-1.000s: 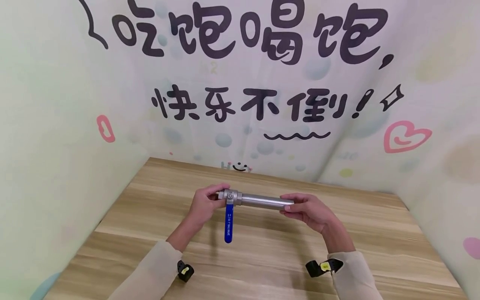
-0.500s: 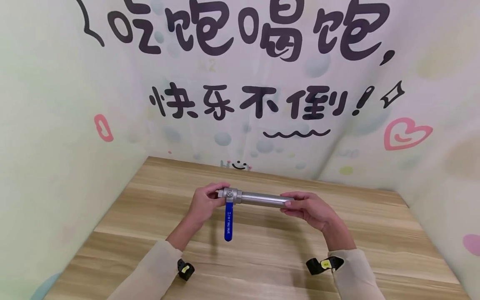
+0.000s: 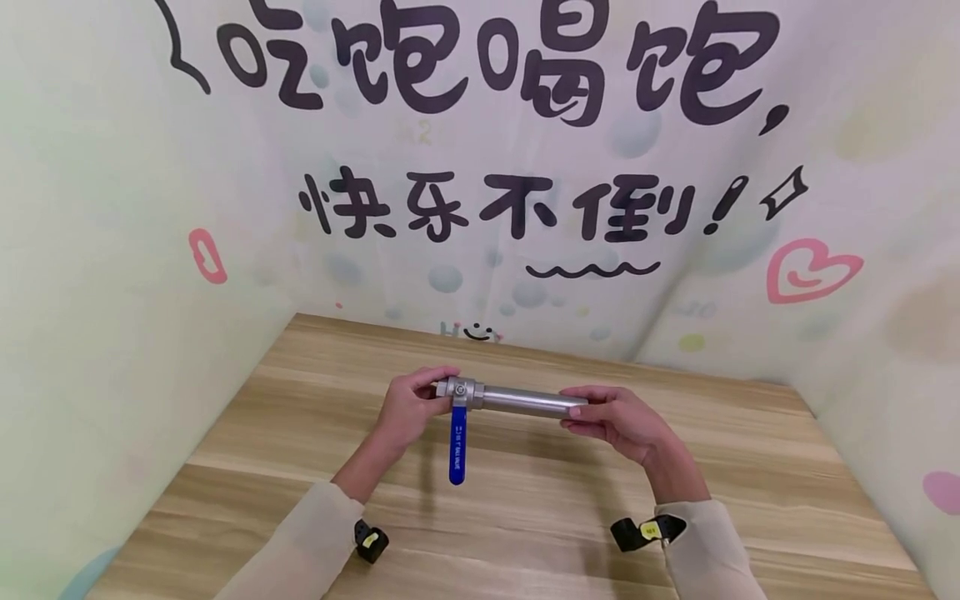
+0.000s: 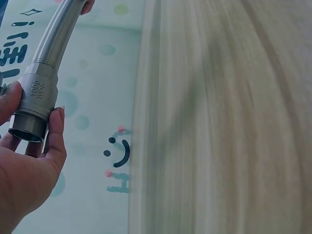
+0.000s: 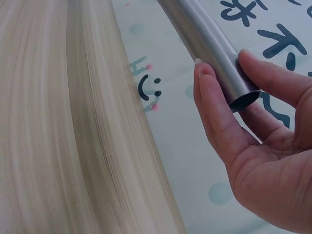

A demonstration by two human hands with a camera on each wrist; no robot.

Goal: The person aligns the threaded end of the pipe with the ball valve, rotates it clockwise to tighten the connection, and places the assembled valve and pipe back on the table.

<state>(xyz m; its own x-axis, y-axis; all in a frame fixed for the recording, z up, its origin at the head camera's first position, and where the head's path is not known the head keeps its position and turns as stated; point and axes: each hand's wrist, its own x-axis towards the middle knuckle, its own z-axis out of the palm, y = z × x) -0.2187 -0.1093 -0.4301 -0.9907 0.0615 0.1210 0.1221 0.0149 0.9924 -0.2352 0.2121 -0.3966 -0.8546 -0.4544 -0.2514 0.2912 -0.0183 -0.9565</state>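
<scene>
A steel ball valve (image 3: 461,390) with a blue lever handle (image 3: 457,446) is joined to a plain steel pipe (image 3: 528,402). Both hands hold this assembly nearly level above the table, with the lever pointing toward the person. My left hand (image 3: 406,411) grips the valve body at its hex end; in the left wrist view, thumb and fingers stand on either side of the valve (image 4: 37,92). At the other end, my right hand (image 3: 621,422) pinches the pipe. The right wrist view shows the open pipe end (image 5: 234,83) between thumb and fingers.
Below the hands lies a wood-grain table (image 3: 487,533). A printed white backdrop (image 3: 450,150) with black characters rises behind it, and pale walls stand at both sides. Each wrist wears a black camera mount (image 3: 648,532).
</scene>
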